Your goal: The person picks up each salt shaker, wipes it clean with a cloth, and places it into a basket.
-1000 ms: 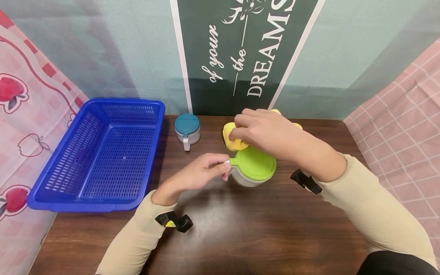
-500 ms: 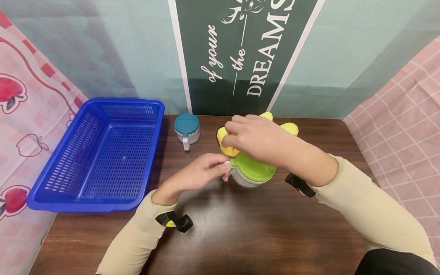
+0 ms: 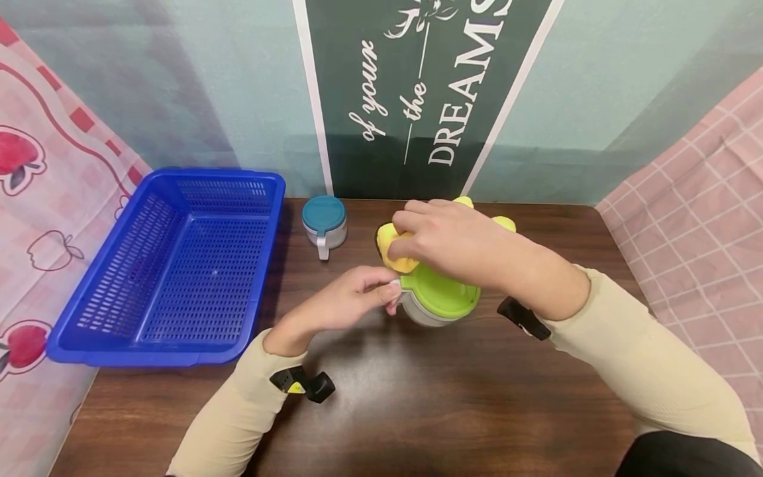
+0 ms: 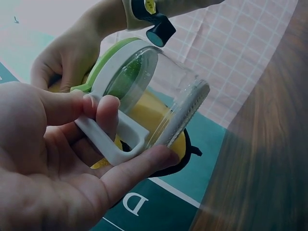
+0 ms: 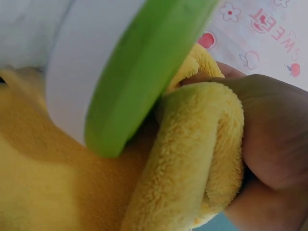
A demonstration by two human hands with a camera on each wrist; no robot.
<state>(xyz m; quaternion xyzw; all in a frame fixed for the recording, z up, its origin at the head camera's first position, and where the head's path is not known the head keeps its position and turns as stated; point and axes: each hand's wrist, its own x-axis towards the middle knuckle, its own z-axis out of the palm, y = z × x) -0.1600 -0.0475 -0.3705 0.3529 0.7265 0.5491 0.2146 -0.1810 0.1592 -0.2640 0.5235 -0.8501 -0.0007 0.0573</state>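
A clear jar with a green lid point(image 3: 448, 295) and a white handle point(image 4: 113, 144) stands near the middle of the table. My left hand point(image 3: 348, 299) grips this handle, its thumb up by the lid. My right hand point(image 3: 456, 240) holds a yellow cloth point(image 3: 395, 250) bunched in its fingers at the jar's far side. Fuzzy folds of the cloth point(image 5: 178, 159) lie close against the lid in the right wrist view. Through the clear wall in the left wrist view, yellow shows behind the jar point(image 4: 168, 70). My right fingertips are partly hidden in the cloth.
A blue perforated basket point(image 3: 253, 331) sits at the left of the brown table point(image 3: 477, 404). Behind my left hand stands a smaller jar with a teal lid point(image 3: 324, 214), its handle toward me. A printed backdrop point(image 3: 250, 146) hangs along the far edge.
My right hand and the yellow cloth have shifted left and slightly toward me along the jar. My left hand and the jar stay nearly in place.
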